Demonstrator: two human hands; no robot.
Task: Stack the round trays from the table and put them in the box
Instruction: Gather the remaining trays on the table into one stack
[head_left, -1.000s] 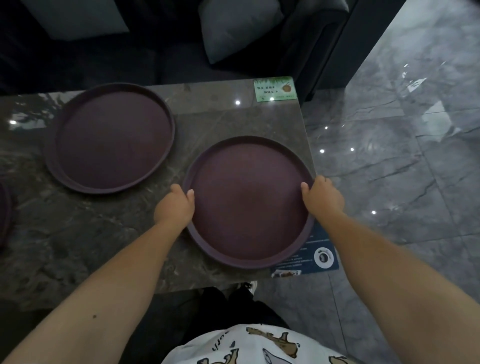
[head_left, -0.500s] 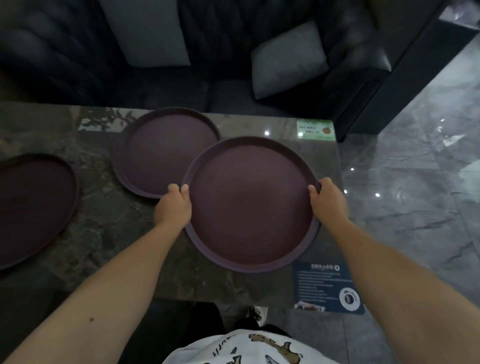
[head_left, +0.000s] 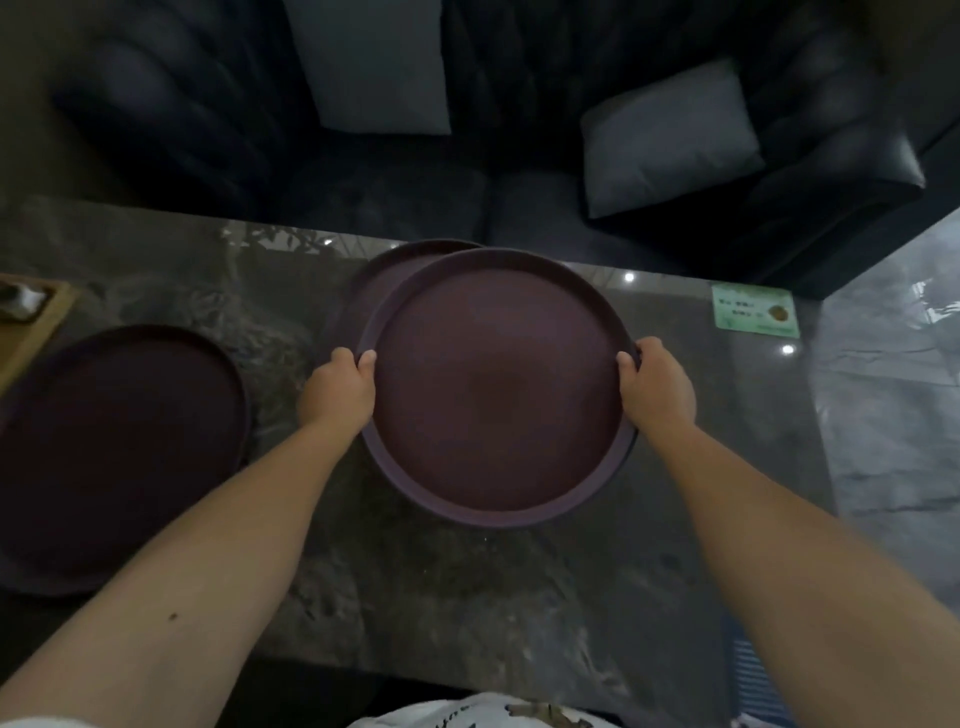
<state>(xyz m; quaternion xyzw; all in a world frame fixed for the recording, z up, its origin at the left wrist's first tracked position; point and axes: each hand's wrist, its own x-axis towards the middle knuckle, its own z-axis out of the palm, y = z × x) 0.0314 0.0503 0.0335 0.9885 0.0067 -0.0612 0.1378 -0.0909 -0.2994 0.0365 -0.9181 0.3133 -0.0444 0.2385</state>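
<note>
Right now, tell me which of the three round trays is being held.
The middle tray: the left hand and right hand grip its opposite rims. It overlaps the tray behind it; the left tray lies untouched on the table.

Both forearms are bare, with no sleeves in sight. A white shirt (head_left: 483, 716) with dark printed figures shows at the bottom edge.
</note>
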